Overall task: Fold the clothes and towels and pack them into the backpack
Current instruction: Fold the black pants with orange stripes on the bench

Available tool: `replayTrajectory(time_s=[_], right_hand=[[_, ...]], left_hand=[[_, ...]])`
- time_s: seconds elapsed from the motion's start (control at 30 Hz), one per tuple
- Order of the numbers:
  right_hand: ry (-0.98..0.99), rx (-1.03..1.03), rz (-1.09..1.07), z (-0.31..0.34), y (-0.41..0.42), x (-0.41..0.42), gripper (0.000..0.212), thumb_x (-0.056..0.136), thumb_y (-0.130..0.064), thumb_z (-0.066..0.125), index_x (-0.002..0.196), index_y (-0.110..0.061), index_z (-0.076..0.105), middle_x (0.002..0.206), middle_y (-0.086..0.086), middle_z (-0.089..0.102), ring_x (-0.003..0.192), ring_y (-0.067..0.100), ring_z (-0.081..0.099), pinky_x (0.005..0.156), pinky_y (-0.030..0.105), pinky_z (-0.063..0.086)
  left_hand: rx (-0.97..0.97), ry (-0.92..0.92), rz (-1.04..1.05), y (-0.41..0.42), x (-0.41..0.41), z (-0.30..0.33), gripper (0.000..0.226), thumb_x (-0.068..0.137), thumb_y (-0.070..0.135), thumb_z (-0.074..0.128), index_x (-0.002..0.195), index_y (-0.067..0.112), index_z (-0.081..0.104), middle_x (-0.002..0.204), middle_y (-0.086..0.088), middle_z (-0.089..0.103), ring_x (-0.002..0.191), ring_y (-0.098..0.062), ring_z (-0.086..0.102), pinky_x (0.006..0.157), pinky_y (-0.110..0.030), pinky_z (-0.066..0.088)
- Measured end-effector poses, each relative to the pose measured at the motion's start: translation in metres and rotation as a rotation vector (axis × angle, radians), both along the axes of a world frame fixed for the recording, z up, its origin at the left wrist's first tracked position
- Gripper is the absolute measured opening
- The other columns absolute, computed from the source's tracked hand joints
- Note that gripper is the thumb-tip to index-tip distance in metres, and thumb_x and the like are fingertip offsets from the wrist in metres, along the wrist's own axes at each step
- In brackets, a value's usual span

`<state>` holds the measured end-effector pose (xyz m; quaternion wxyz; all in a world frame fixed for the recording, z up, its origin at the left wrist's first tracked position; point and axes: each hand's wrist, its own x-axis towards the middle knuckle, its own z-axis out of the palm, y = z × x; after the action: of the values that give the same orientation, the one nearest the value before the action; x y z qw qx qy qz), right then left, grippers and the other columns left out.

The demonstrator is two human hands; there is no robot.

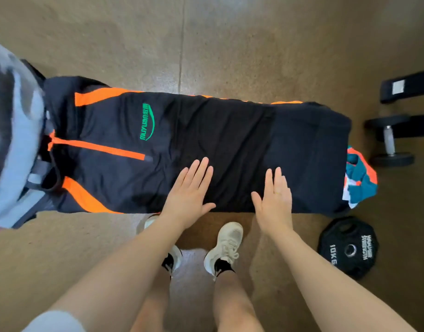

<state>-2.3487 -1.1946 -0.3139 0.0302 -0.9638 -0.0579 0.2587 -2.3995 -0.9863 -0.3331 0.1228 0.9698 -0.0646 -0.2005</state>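
Item: black jacket with orange trim and a green chest logo, laid flat and lengthwise across a bench; taken as the landmark for all positions below

Handling (judged): thin synthetic fabric, light, limp, likely a little slippery; will not hold a crease unless pressed; best taken at the hem corners or along the near long edge, pinching both layers together so the fold does not slide apart

Left hand: on the jacket's near edge, about mid-length, palm down, fingers spread and flat on the cloth, gripping nothing

Right hand: just beside the left, toward the hem end, palm down, fingers straight and together, resting on or just above the cloth; contact cannot be confirmed; nothing held

Fabric relative to fingers: lies wholly under both palms, none gathered between the fingers; the near edge runs beneath the wrists

Backpack: grey, blurred, at the jacket's collar end, touching or overlapping it

Teal and orange garment: crumpled at the jacket's hem end, partly tucked under it

Dumbbell: beyond the hem end, on the floor

Weight plate: on the floor, off the near hem corner

Stage (judged): smoothing ahead of the next fold; nothing seen packed yet
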Motion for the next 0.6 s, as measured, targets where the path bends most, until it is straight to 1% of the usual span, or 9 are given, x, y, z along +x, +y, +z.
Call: replayTrajectory(time_s=[0.07,0.17,0.23,0.27,0.37,0.43,0.5,0.53,0.6], right_hand=[[-0.026,0.022,-0.219,-0.003,-0.035,0.012,0.061,0.099,-0.030,0.041,0.149,-0.010,0.013,0.158,0.010,0.006,0.144,0.028,0.011,0.116,0.040,0.014],[-0.133,0.057,-0.633,-0.007,-0.089,0.024,0.057,0.098,-0.024,0.044,0.148,-0.008,0.021,0.156,0.014,0.013,0.141,0.032,0.019,0.114,0.038,0.016],[-0.110,0.092,-0.872,-0.012,-0.120,0.032,0.056,0.098,-0.023,0.045,0.147,-0.006,0.023,0.153,0.017,0.019,0.136,0.037,0.027,0.111,0.041,0.020],[-0.093,0.126,-0.945,-0.014,-0.133,0.038,0.055,0.097,-0.022,0.046,0.146,-0.006,0.026,0.149,0.019,0.025,0.131,0.039,0.033,0.110,0.043,0.024],[-0.110,0.209,-0.975,-0.018,-0.165,0.053,0.038,0.096,-0.022,0.050,0.130,-0.005,0.047,0.129,0.020,0.045,0.114,0.038,0.049,0.099,0.041,0.036],[-0.139,0.240,-0.917,-0.014,-0.178,0.058,0.025,0.094,-0.019,0.053,0.112,-0.003,0.057,0.114,0.018,0.054,0.103,0.034,0.054,0.088,0.038,0.039],[-0.135,0.270,-0.843,-0.009,-0.187,0.062,0.012,0.093,-0.015,0.053,0.093,-0.004,0.057,0.098,0.016,0.060,0.091,0.033,0.056,0.076,0.036,0.039],[-0.109,0.265,-0.802,-0.007,-0.190,0.064,0.011,0.094,-0.014,0.052,0.088,-0.006,0.055,0.093,0.014,0.061,0.088,0.032,0.056,0.072,0.034,0.038],[-0.046,0.208,-0.733,-0.003,-0.195,0.072,0.011,0.096,-0.016,0.048,0.088,-0.010,0.052,0.093,0.010,0.060,0.087,0.029,0.056,0.070,0.031,0.038]], left_hand=[[-0.006,-0.078,-0.062,-0.024,0.012,-0.003,0.088,0.069,0.052,0.072,0.137,0.006,0.043,0.145,-0.016,0.039,0.131,-0.032,0.042,0.104,-0.045,0.037],[0.010,-0.096,-0.161,-0.060,0.029,-0.007,0.082,0.073,0.051,0.069,0.138,0.009,0.042,0.146,-0.015,0.038,0.132,-0.032,0.040,0.105,-0.044,0.036],[0.029,-0.094,-0.195,-0.082,0.041,-0.012,0.080,0.076,0.050,0.067,0.139,0.011,0.040,0.147,-0.015,0.036,0.133,-0.033,0.039,0.106,-0.045,0.034],[0.031,-0.093,-0.205,-0.092,0.046,-0.014,0.077,0.078,0.050,0.065,0.140,0.012,0.039,0.148,-0.015,0.035,0.134,-0.033,0.038,0.108,-0.045,0.032],[0.056,-0.104,-0.228,-0.115,0.058,-0.017,0.066,0.086,0.050,0.047,0.141,0.015,0.036,0.148,-0.015,0.034,0.135,-0.034,0.036,0.111,-0.044,0.024],[0.089,-0.077,-0.237,-0.127,0.061,-0.016,0.067,0.085,0.049,0.053,0.140,0.015,0.039,0.147,-0.016,0.036,0.133,-0.035,0.038,0.110,-0.046,0.028],[0.112,-0.041,-0.221,-0.134,0.064,-0.013,0.071,0.082,0.049,0.062,0.140,0.015,0.039,0.146,-0.018,0.036,0.133,-0.037,0.038,0.106,-0.048,0.033],[0.121,-0.023,-0.213,-0.137,0.066,-0.011,0.073,0.081,0.049,0.063,0.140,0.015,0.038,0.146,-0.018,0.036,0.133,-0.038,0.038,0.106,-0.049,0.033],[0.132,0.008,-0.201,-0.142,0.070,-0.008,0.076,0.079,0.050,0.064,0.141,0.015,0.038,0.146,-0.019,0.037,0.132,-0.040,0.038,0.105,-0.050,0.033]])
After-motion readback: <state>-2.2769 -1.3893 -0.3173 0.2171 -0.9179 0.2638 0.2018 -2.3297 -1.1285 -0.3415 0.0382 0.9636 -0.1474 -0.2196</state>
